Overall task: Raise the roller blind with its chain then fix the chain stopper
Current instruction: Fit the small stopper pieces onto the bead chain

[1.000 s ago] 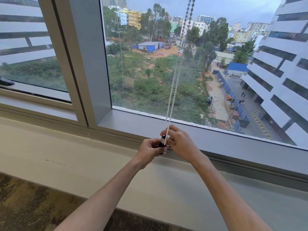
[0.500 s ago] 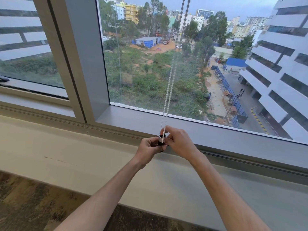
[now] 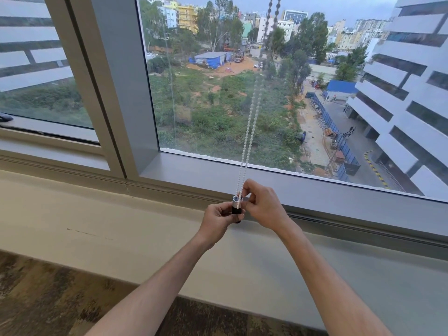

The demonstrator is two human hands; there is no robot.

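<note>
We've got the left hand (image 3: 219, 220) gripping the chain stopper (image 3: 236, 209); right hand (image 3: 263, 206), at its 3 o'clock, pinches the bead chain (image 3: 249, 132) above the window sill (image 3: 121, 229).

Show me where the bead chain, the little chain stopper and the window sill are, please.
bead chain (image 3: 249, 132), head view, on the two white strands midway up the glass.
chain stopper (image 3: 236, 206), head view, on its silver and black body between the hands.
window sill (image 3: 101, 224), head view, on a bare stretch left of the hands.

No legible text, label, brand, number or sign appears on any surface, indoors or among the buildings outside.
</note>
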